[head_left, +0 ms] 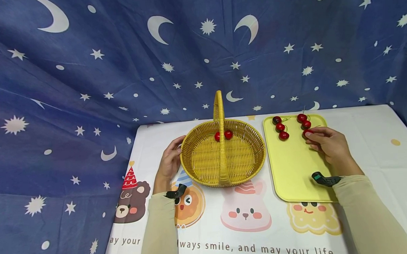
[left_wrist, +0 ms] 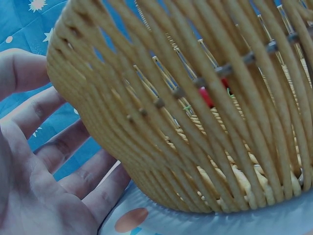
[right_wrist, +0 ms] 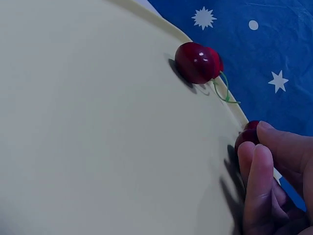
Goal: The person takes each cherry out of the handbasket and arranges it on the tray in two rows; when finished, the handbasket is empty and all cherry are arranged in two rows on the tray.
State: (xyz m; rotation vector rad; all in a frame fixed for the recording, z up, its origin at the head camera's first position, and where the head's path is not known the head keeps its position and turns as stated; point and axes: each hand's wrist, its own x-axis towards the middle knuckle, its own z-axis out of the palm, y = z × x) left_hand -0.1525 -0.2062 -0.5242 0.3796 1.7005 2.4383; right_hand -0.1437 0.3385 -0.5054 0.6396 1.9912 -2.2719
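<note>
A yellow wicker basket (head_left: 204, 157) with a tall handle stands in the middle of the table, two red cherries (head_left: 228, 134) lying inside near its far side. My left hand (head_left: 170, 161) touches the basket's left side, its fingers fairly straight along the weave in the left wrist view. Over the yellow tray (head_left: 292, 172), my right hand (head_left: 333, 146) pinches a dark red cherry (head_left: 306, 134) between thumb and fingers at the near end of the right-hand row. Two more cherries (head_left: 302, 118) lie just beyond it. Another row of cherries (head_left: 280, 127) sits on the tray's left side.
The tray stands close to the basket's right side. A white tablecloth (head_left: 248, 245) printed with cartoon animals and lettering covers the table. Behind and to the left hangs a blue cloth (head_left: 187, 49) with moons and stars.
</note>
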